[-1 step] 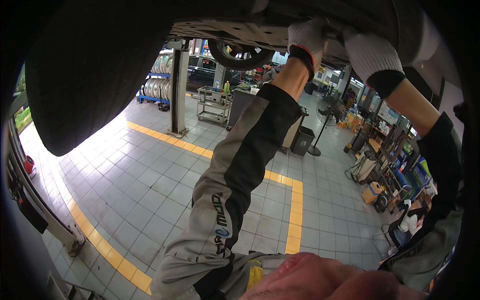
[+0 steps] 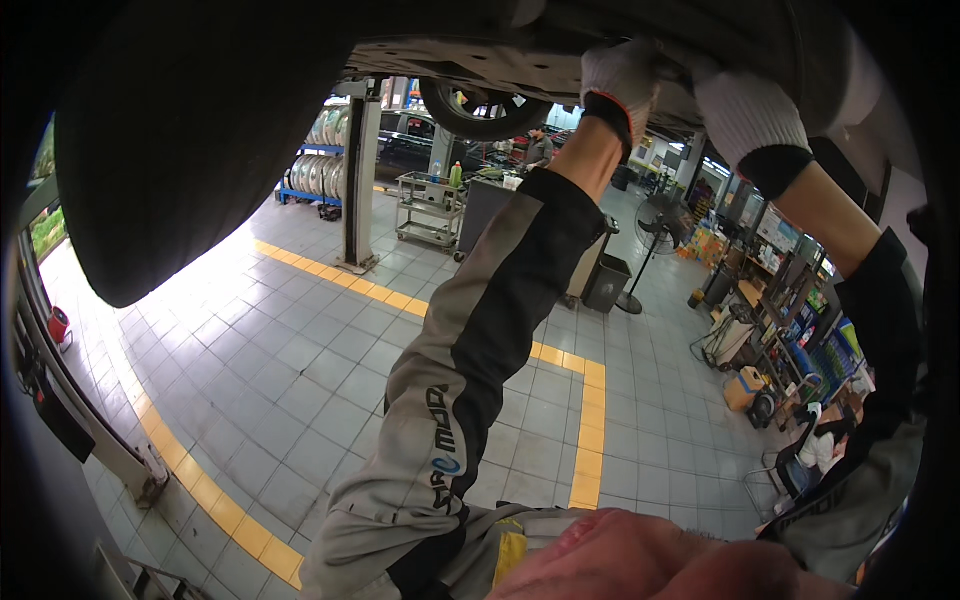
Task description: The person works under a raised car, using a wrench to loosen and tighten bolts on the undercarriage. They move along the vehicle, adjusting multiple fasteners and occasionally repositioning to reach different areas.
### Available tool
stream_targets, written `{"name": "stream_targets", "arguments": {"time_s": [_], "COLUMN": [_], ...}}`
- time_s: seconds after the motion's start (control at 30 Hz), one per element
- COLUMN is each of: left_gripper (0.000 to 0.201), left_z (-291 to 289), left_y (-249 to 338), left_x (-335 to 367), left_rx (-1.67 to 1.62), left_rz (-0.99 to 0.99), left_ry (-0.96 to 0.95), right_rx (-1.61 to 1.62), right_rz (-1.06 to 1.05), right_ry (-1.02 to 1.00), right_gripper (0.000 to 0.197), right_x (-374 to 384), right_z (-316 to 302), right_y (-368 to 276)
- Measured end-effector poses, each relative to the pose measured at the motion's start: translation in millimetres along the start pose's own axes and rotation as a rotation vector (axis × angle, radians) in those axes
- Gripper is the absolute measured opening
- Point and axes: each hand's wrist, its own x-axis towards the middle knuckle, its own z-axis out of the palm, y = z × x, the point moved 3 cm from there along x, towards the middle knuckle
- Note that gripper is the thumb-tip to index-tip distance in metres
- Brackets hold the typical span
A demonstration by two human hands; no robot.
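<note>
A raised car point(image 2: 470, 66) is hanging overhead, its underside spreading across the top of the view; that underside is the thing being handled. A dark tyre point(image 2: 170, 200) is filling the upper left. The gloved right hand point(image 2: 750, 112) and the gloved left hand point(image 2: 616, 78) are resting up against the underside, but the fingertips are hiding there, so I cannot tell whether they are open or gripping. A slipping glove could be leaving fingers scraped on an edge; a loosened part or grit could be falling toward the head.

A blue rack point(image 2: 313, 151) is holding rows of silvery wheels. A cart point(image 2: 428, 207) is carrying bottles. A grey bin point(image 2: 606, 284) and a cardboard box point(image 2: 744, 389) are standing farther right, their contents not showing clearly. A green bottle point(image 2: 456, 173) is standing on the cart's top.
</note>
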Motion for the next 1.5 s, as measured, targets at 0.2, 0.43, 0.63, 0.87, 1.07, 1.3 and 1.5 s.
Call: {"name": "stream_targets", "arguments": {"time_s": [0.2,0.43,0.63,0.87,1.07,1.3,1.5], "left_gripper": [0.013,0.02,0.022,0.015,0.019,0.025,0.028], "left_z": [3.5,5.9,13.8,7.2,-1.3,8.6,15.3], "left_y": [7.8,10.0,11.6,14.8,14.2,29.0,24.0], "left_x": [-4.5,-6.2,-16.2,-12.0,-5.1,-16.5,-21.6], "left_rx": [-0.01,0.112,0.389,-0.011,0.022,0.94,0.193], "left_rz": [-0.174,-0.057,0.086,-0.188,-0.209,0.308,-0.159], "left_ry": [0.083,-0.056,-0.077,-0.039,-0.097,-0.105,0.011], "right_rx": [0.229,-0.231,-0.014,0.024,0.112,0.033,0.055], "right_rz": [-0.161,-0.273,-0.014,-0.191,-0.371,-0.049,-0.023], "right_ry": [-0.18,0.082,0.102,-0.021,-0.047,0.023,0.14], "right_gripper": [0.033,0.021,0.023,0.029,0.022,0.027,0.027], "right_x": [26.0,5.0,-3.5,9.7,12.9,7.4,0.0], "right_z": [13.6,19.1,-0.2,5.5,21.5,19.8,24.8], "right_y": [0.0,-7.8,-1.4,-0.1,1.0,6.5,6.4]}}
